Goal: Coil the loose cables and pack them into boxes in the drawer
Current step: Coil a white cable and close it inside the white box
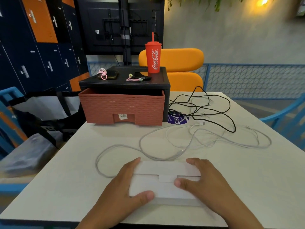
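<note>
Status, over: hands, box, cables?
Left hand and right hand: grip on box, flat on table. White cable and black cable loose, uncoiled. Drawer barely open. White cable loops just behind box.

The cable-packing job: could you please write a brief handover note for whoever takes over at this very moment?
Hands: left hand and right hand both grip the white box near the table's front edge. Its lid looks closed and its contents are unseen.
Cables: the white cables and the black cable lie loose and tangled beyond the box.
Drawer: the brick-red drawer is pulled slightly out of its black cabinet. Its inside is hidden.
Done: no coiled cable in view.
Left: coil each cable, box them, put the boxes in the drawer.
</note>
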Demonstrator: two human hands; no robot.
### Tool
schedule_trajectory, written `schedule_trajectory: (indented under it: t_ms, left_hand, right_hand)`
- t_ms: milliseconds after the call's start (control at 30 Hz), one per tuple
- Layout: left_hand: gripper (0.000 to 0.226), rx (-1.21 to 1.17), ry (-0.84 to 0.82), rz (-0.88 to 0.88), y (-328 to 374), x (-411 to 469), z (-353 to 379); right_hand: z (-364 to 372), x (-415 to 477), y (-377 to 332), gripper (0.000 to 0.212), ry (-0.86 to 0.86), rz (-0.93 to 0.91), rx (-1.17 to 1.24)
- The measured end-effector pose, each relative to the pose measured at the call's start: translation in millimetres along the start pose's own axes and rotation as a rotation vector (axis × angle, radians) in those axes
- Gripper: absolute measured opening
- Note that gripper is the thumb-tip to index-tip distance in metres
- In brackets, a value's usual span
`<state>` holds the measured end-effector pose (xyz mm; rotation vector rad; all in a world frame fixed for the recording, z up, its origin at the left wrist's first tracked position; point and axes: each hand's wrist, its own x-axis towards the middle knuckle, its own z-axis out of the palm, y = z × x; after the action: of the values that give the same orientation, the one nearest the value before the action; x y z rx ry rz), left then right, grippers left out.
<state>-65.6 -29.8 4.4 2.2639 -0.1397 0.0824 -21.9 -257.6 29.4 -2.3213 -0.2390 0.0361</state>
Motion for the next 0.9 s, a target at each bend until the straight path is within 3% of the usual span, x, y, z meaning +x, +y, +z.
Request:
schedule_trajectory:
  t_ms: [233,433,700,800,900]
  left_hand:
    - [0.093,0.011,-0.038,0.028,8,0,4]
    - [0.104,0.002,-0.032,0.033,7,2,4]
    - [0.104,-0.043,0.015,0.002,6,1,7]
    - [0.102,-0.044,0.003,-0.006,9,0,6]
    - [0.102,-0.043,-0.018,-0.012,10,0,3]
  right_hand:
    - [5,7,-8,0.069,-0.002,0.008,-0.18]
    - [6,14,-7,0.066,-0.04,-0.002,-0.225]
    - [10,8,3,0.037,0.009,-0.094,-0.148]
    - [8,7,8,0.039,-0.018,-0.125,-0.108]
    - [0,4,18,0.056,-0.145,-0.139,0.015]
